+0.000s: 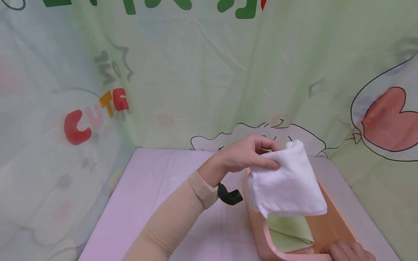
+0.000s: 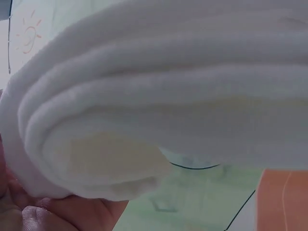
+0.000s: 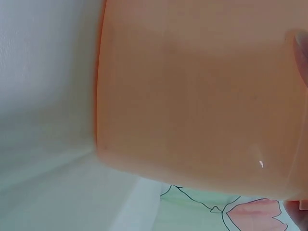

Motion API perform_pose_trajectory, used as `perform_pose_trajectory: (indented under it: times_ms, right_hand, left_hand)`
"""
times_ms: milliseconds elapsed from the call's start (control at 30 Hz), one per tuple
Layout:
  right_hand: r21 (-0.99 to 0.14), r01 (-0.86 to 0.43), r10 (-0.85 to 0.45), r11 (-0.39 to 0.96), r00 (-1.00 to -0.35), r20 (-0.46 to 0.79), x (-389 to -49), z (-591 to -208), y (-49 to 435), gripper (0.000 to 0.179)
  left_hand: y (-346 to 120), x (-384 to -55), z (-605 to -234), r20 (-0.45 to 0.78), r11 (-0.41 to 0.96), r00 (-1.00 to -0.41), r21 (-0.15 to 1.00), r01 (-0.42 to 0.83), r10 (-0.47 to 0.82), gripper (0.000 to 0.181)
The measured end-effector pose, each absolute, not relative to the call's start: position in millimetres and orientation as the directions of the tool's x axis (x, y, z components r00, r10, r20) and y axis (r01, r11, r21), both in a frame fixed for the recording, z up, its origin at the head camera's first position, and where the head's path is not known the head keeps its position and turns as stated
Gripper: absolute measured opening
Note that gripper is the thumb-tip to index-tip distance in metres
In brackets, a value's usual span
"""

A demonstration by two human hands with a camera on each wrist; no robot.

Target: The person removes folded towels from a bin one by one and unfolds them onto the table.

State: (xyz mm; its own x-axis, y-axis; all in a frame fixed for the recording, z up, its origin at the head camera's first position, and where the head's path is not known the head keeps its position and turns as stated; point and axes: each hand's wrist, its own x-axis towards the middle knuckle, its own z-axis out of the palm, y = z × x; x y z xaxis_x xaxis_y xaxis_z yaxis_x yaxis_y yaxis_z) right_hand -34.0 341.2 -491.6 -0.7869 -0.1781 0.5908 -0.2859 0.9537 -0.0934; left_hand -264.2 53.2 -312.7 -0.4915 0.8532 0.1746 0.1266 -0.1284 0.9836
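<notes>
My left hand (image 1: pixel 243 154) pinches a folded white towel (image 1: pixel 290 181) by its upper left edge, thumb in front. The towel hangs over an orange plastic bin (image 1: pixel 258 232), hiding much of its far part. Up close in the left wrist view, the towel (image 2: pixel 159 82) shows several soft stacked folds. A folded light green cloth (image 1: pixel 289 232) lies inside the bin. At the bin's near right corner, my right hand (image 1: pixel 347 251) grips the rim with fingers curled over it. The bin's outer wall (image 3: pixel 192 110) fills most of the right wrist view, a fingertip at its right edge.
The bin stands on a pale lilac tabletop (image 1: pixel 156 188), towards its right side. Printed curtains (image 1: pixel 196 79) enclose the table at the back and both sides. A black strap piece (image 1: pixel 230 195) sticks out beneath my left wrist.
</notes>
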Motion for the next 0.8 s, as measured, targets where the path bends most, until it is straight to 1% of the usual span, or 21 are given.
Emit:
perform_pose_trajectory:
  times_ms: [200, 300, 333, 433, 533, 600, 667, 733, 800]
  right_hand:
    - [-0.087, -0.285, -0.178, 0.954, -0.78, 0.6, -33, -492, 346, 0.03]
    - [-0.085, -0.28, -0.178, 0.956, -0.787, 0.59, -32, -491, 348, 0.034]
    - [-0.094, -0.283, -0.175, 0.955, -0.788, 0.59, -31, -491, 349, 0.034]
    - [-0.121, -0.254, -0.14, 0.96, -0.805, 0.577, -29, -492, 352, 0.039]
    - [-0.123, -0.246, -0.135, 0.962, -0.812, 0.568, -28, -493, 360, 0.042]
    - [-0.084, -0.257, -0.169, 0.963, -0.813, 0.557, -28, -494, 368, 0.04]
    - [-0.074, -0.263, -0.18, 0.962, -0.813, 0.554, -30, -495, 377, 0.04]
    - [-0.079, -0.262, -0.175, 0.962, -0.811, 0.558, -33, -496, 386, 0.038]
    - [-0.096, -0.233, -0.14, 0.968, -0.814, 0.563, -34, -498, 393, 0.04]
  left_hand:
    - [34, -265, -307, 0.215, -0.16, -0.481, 0.975, 0.153, 0.85, 0.022]
    - [24, -265, -306, 0.241, -0.176, -0.484, 0.969, 0.175, 0.841, 0.022]
    - [21, -266, -307, 0.249, -0.183, -0.482, 0.966, 0.181, 0.84, 0.023]
    - [10, -267, -310, 0.264, -0.192, -0.48, 0.962, 0.193, 0.837, 0.024]
    - [-1, -268, -316, 0.252, -0.171, -0.491, 0.964, 0.204, 0.834, 0.024]
    - [-9, -268, -321, 0.229, -0.14, -0.503, 0.968, 0.209, 0.833, 0.024]
    - [-17, -268, -327, 0.212, -0.111, -0.51, 0.969, 0.223, 0.834, 0.024]
    - [-26, -269, -334, 0.196, -0.093, -0.511, 0.971, 0.221, 0.837, 0.023]
    - [-34, -270, -343, 0.178, -0.075, -0.517, 0.974, 0.214, 0.837, 0.023]
